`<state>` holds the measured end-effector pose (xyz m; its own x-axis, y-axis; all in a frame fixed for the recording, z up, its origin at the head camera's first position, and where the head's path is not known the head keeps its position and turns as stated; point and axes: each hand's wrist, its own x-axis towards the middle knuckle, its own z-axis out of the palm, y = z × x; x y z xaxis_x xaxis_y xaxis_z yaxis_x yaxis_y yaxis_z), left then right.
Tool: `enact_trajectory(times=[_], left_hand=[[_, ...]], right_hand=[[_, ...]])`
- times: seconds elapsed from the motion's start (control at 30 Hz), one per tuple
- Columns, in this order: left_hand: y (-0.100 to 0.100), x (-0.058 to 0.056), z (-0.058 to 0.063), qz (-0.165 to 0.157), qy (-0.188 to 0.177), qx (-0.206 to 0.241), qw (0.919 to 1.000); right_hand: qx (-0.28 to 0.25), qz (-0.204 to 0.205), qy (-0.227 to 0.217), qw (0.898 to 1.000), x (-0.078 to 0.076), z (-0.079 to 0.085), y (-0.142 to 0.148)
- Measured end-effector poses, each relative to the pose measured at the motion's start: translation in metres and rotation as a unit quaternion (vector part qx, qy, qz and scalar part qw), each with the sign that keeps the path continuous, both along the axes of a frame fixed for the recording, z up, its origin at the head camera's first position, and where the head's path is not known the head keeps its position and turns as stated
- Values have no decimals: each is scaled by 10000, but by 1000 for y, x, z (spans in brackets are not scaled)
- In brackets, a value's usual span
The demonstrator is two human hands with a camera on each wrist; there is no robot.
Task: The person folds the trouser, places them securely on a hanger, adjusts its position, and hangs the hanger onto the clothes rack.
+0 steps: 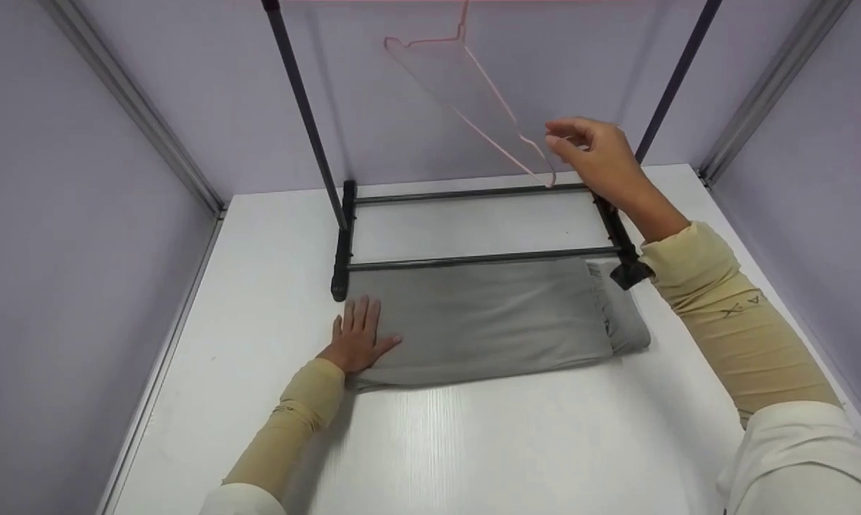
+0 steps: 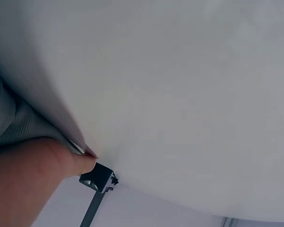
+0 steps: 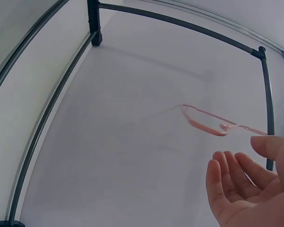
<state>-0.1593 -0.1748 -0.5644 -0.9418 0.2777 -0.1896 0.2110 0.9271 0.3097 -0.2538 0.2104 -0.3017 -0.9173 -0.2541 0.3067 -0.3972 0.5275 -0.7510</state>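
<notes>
A folded grey garment [image 1: 480,315] lies on the white table, its far edge along the front bar of a black rack. My left hand [image 1: 357,340] rests flat on its left end, fingers spread. In the left wrist view, that hand [image 2: 38,172] shows beside the grey cloth [image 2: 21,118]. A pink clothes hanger [image 1: 498,146] hangs tilted above the rack base. Just right of its lower end, my right hand [image 1: 595,154] is raised with bent fingers and holds nothing. The right wrist view shows the right hand [image 3: 248,184] with its palm bare, below the hanger [image 3: 203,127].
The black metal rack has a left upright [image 1: 305,114], a right upright [image 1: 677,82] and a base with a front bar [image 1: 480,258]. Purple-grey wall panels [image 1: 80,214] in metal frames enclose the table [image 1: 516,443] on the sides and back.
</notes>
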Motion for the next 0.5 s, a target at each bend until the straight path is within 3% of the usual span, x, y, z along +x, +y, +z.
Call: enact_trajectory(times=[0.17,0.5], left_hand=[[1,1,0,15,-203,-93,9998],[4,-1,3,-37,-269,-202,9994]], right_hand=[[141,137,-239,9995,-2,-1,-6],[140,62,-636,9979,-5,-4,-15]])
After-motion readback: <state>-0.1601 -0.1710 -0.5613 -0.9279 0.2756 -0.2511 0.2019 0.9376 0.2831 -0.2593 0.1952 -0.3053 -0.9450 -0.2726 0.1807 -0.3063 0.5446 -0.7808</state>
